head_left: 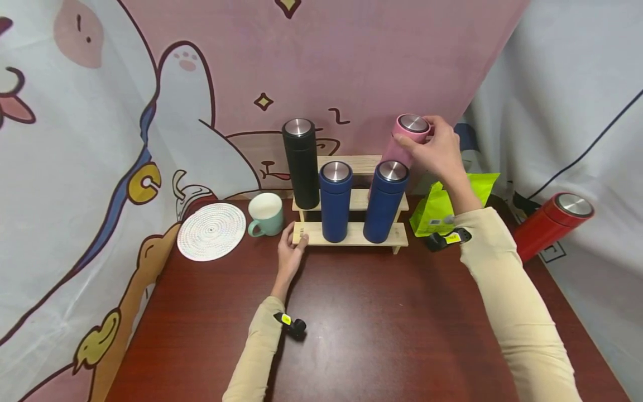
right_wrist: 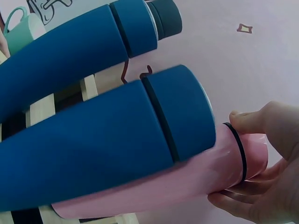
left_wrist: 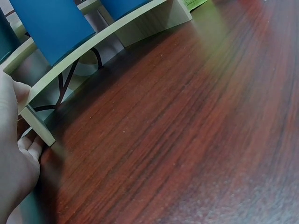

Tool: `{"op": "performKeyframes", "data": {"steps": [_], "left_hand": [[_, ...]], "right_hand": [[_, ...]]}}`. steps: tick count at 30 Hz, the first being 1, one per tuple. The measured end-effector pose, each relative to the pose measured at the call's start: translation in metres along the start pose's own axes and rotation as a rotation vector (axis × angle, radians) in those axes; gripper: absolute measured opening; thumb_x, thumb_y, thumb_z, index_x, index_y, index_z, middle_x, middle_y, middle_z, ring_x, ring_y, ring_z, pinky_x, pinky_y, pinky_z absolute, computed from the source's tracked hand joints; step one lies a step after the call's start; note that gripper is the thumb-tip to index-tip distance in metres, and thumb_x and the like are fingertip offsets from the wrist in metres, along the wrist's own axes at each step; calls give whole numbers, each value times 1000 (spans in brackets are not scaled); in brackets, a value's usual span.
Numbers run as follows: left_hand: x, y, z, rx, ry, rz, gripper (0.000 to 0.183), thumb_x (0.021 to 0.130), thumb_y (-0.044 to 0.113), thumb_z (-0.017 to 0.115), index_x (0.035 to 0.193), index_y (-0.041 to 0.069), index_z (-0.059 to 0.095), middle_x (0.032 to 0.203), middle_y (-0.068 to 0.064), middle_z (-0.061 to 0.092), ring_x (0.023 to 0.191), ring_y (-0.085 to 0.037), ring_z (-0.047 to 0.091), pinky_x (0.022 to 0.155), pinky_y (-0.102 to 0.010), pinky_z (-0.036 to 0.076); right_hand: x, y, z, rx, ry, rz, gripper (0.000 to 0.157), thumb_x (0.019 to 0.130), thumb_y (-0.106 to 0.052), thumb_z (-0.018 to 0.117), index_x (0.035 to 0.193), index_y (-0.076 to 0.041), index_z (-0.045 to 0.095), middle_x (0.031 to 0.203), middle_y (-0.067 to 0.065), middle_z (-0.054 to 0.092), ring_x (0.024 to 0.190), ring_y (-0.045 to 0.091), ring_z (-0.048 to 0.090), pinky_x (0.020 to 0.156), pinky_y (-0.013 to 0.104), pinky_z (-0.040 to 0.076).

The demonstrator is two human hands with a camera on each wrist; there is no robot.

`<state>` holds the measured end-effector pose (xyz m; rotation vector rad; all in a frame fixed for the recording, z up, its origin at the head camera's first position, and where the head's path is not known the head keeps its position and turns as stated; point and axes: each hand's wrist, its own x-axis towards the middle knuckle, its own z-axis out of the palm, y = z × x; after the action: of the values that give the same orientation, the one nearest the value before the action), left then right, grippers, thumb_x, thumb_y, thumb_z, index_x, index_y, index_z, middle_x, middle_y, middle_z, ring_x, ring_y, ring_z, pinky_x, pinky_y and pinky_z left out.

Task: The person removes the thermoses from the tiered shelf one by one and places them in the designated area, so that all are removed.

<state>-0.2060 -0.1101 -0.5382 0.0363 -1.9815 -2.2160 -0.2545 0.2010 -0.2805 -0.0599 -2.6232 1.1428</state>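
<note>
A stepped wooden rack (head_left: 355, 233) stands on the table against the back cloth. My left hand (head_left: 289, 251) grips the left end of its lowest shelf, the thumb on top. Towards the rack's right rear, my right hand (head_left: 443, 152) holds a pink thermos flask (right_wrist: 182, 186) around its upper part, beneath the steel-topped lid. The flask's base is partly hidden behind one of two blue thermos flasks (head_left: 384, 206), which stand on the lowest shelf. The other blue flask (head_left: 335, 205) is left of it. A black thermos flask (head_left: 301, 173) stands upright on the left of the middle step.
Left of the rack are a mint-green mug (head_left: 268, 216) and a round white woven mat (head_left: 211, 231). A bright green bag (head_left: 437, 207) sits at the right behind my right wrist. Farther right stands a red thermos flask (head_left: 545, 226), near a black cable (head_left: 585, 144).
</note>
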Motion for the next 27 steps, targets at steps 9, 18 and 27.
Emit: {"op": "performKeyframes", "data": {"steps": [9, 18, 27], "left_hand": [[-1, 1, 1, 8, 2, 9, 59, 93, -5, 64, 147, -11, 41, 127, -37, 62, 85, -6, 64, 73, -16, 53], [1, -1, -1, -3, -12, -1, 60, 94, -3, 64, 148, -12, 39, 128, -37, 61, 85, -6, 64, 73, -17, 53], [1, -3, -1, -2, -11, 8, 60, 94, -3, 64, 148, -11, 40, 126, -37, 62, 84, -5, 64, 74, -17, 54]], "right_hand": [[-4, 16, -17, 20, 39, 29, 86, 88, -57, 70, 150, -4, 43, 138, 19, 56, 114, 28, 53, 85, 26, 48], [-12, 30, -34, 53, 70, 58, 84, 89, -57, 68, 151, -6, 41, 140, 17, 53, 112, 23, 48, 84, 21, 44], [-23, 41, -54, 54, 102, 70, 82, 87, -55, 71, 148, -5, 46, 129, 15, 56, 95, 11, 49, 74, 16, 42]]}}
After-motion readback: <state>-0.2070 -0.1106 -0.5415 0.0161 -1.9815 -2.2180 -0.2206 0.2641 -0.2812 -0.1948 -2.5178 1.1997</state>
